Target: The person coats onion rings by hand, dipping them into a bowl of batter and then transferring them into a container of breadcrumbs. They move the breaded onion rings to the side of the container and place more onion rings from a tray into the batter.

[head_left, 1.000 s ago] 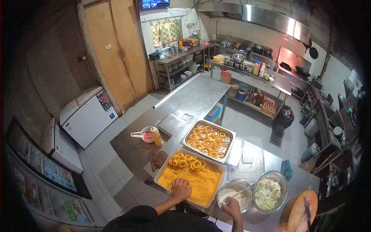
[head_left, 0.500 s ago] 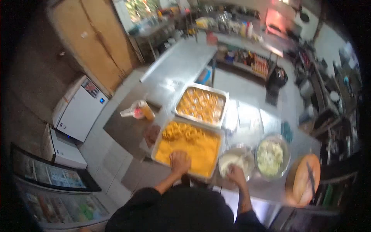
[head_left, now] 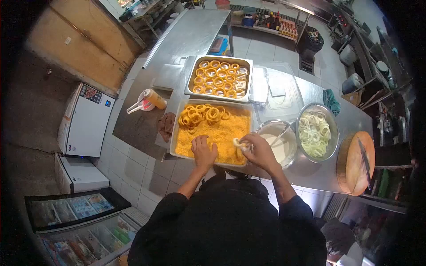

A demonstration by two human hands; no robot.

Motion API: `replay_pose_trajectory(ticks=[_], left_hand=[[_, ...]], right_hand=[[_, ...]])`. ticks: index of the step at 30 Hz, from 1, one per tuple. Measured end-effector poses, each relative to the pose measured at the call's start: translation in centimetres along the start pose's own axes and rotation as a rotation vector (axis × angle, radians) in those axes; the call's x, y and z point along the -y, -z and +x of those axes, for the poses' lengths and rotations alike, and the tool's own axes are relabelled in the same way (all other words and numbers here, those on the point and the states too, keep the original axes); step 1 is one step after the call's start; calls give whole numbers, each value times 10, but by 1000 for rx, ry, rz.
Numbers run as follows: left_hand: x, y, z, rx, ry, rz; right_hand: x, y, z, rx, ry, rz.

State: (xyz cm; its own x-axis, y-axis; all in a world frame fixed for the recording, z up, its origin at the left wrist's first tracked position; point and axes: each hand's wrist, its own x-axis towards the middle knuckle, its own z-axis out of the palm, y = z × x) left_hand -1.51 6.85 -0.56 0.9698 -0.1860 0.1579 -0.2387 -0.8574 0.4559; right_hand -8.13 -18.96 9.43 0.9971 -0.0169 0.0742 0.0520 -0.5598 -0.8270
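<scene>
My right hand (head_left: 261, 152) pinches a pale, batter-coated onion ring (head_left: 236, 142) over the right edge of the crumb tray. Orange breadcrumbs (head_left: 226, 128) fill this tray (head_left: 174, 144), with a heap of coated onion rings (head_left: 195, 114) in its far left part. On the crumbs near the front rests my left hand (head_left: 204, 152), fingers apart and holding nothing I can see. Just right of the tray stands a metal bowl of white batter (head_left: 283, 148) with a utensil handle leaning in it. Beyond the crumbs, a steel pan (head_left: 190, 91) holds coated rings laid out flat.
A bowl of sliced raw onion rings (head_left: 316, 133) stands right of the batter. Farther right, a knife (head_left: 364, 155) lies on a round wooden board (head_left: 348, 170). A clear plastic lid (head_left: 286, 80), a green cloth (head_left: 331, 102), a brown cloth (head_left: 166, 126) and a squeeze bottle (head_left: 155, 99) are around.
My right hand has risen from the batter bowl to the crumb tray's edge, bringing an onion ring. My left hand stays on the crumbs, its fingers more spread. The camera view has tilted down.
</scene>
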Motion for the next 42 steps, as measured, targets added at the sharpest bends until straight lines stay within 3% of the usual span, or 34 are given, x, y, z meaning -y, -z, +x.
replay_pose_trajectory(ticks=[2, 4, 5, 7, 10, 14, 17, 19, 22, 26, 28, 31, 34, 38, 42], left_hand=[[-6, 8, 0, 27, 3, 8], [-32, 31, -4, 258, 142, 255], [-37, 35, -4, 263, 143, 256], [-45, 36, 2, 551, 187, 282], [-50, 29, 11, 667, 145, 297], [-37, 10, 18, 651, 26, 249], [-13, -11, 21, 611, -47, 179], [10, -24, 32, 593, 11, 2], [0, -7, 48, 550, 0, -252], [-45, 15, 47, 515, -94, -202], [-62, 10, 26, 363, -120, 196], [-64, 1, 16, 391, -83, 326], [-44, -3, 25, 494, -68, 183], [-5, -21, 35, 475, -49, 6], [-11, -13, 45, 420, -89, -153]], right_hand=[[-9, -3, -2, 52, -26, 7], [-38, -5, -12, -189, -35, 54], [-48, -1, -19, -187, -38, 56], [-60, 13, -31, -323, -178, 89], [-86, 19, -46, -374, -176, 2], [-94, 17, -57, -366, -227, -11], [-93, 14, -59, -396, -157, -134], [-87, 17, -56, -369, -154, -105], [-86, 17, -57, -361, -162, -127], [-84, 20, -57, -334, -185, -109], [-84, 20, -55, -305, -233, -100], [-86, 17, -56, -307, -218, -127], [-88, 17, -58, -303, -219, -155], [-93, 15, -56, -281, -263, -148], [-94, 16, -58, -297, -260, -174]])
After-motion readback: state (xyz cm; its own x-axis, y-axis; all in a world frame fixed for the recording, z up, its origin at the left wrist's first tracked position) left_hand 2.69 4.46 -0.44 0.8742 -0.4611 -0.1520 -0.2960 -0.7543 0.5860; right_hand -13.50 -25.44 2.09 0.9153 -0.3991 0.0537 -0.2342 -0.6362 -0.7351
